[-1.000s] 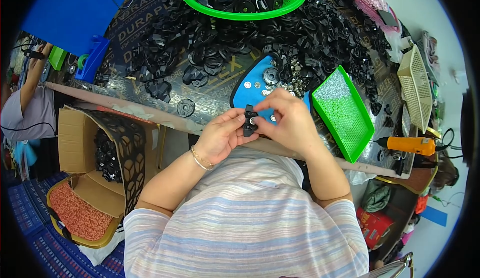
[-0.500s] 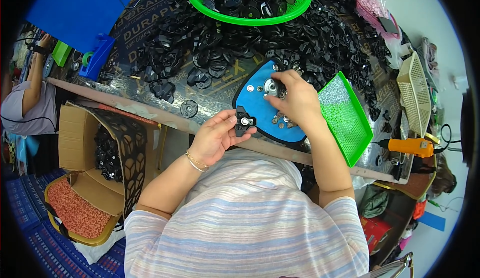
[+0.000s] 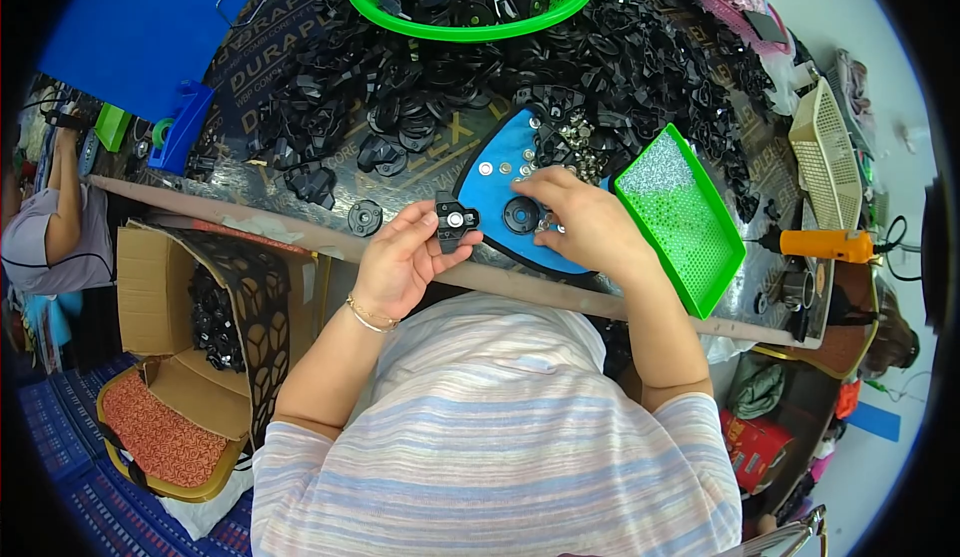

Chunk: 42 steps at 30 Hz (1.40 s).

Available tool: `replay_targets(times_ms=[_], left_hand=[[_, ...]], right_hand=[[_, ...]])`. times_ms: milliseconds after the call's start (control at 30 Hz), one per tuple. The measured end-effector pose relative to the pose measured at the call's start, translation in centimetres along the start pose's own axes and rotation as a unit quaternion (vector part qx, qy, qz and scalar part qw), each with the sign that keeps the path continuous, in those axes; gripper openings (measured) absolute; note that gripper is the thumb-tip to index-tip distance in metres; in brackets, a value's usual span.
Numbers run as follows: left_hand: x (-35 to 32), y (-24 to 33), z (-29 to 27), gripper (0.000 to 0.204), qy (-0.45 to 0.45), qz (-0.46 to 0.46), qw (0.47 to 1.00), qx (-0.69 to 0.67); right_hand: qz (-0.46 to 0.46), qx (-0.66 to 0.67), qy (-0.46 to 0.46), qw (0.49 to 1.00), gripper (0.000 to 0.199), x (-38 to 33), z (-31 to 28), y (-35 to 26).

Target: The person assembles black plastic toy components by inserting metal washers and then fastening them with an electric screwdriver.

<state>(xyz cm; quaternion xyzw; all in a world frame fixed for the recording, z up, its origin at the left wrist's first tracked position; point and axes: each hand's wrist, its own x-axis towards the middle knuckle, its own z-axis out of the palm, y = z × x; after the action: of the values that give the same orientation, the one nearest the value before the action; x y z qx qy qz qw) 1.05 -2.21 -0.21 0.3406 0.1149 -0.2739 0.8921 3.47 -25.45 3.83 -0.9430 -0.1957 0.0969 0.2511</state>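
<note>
My left hand (image 3: 395,262) grips a black plastic bracket (image 3: 455,221) with a round silver metal piece in its middle. Between the thumb and fingers of my right hand (image 3: 598,225) is a round black disc (image 3: 521,216) with a hole-like centre. The disc is over a blue mat (image 3: 494,197) with a black border, a short way right of the bracket. Small silver metal pieces (image 3: 572,142) are heaped at the mat's far right, and several more lie scattered on it. Part of the mat is hidden under my right hand.
A green tray (image 3: 690,222) of tiny silver parts is on the right, near an orange power screwdriver (image 3: 825,246). Black plastic parts (image 3: 450,92) cover the far table below a green basket (image 3: 475,32). One black disc (image 3: 365,218) lies left. A cardboard box (image 3: 155,287) stands lower left.
My right hand has brought the round disc nearer and to the left, and its black side now faces up. My left hand still holds the bracket; the whole view has shifted slightly.
</note>
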Motion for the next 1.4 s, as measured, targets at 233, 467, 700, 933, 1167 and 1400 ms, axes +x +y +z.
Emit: replay_targets(times_ms=[233,467,700,933,1167,1400], left_hand=[[-0.3,-0.5,0.1,0.022,0.003,-0.009,1.0,0.001],[0.3,-1.4,0.3,0.026,-0.028,-0.023,0.999,-0.005],[0.3,-1.8,1.2,0.028,-0.025,-0.029,0.999,-0.018],[0.1,-1.8,1.3,0.028,-0.012,-0.02,1.0,-0.017],[-0.1,-1.7,1.7,0.026,-0.012,-0.007,1.0,0.022],[0.8,-2.3,0.9,0.018,-0.005,0.092,0.976,0.195]], right_hand=[[-0.009,0.0,-0.032,0.999,0.047,0.6,0.7,-0.1],[-0.034,0.147,0.112,0.982,0.047,-0.1,0.3,-3.0],[-0.043,0.104,0.111,0.987,0.044,-0.1,1.8,-4.0],[-0.049,0.116,0.111,0.986,0.048,-0.3,1.9,-4.3],[-0.057,0.121,0.097,0.986,0.048,-0.4,1.9,-4.0],[-0.077,0.066,0.115,0.988,0.049,-0.4,2.5,-4.4]])
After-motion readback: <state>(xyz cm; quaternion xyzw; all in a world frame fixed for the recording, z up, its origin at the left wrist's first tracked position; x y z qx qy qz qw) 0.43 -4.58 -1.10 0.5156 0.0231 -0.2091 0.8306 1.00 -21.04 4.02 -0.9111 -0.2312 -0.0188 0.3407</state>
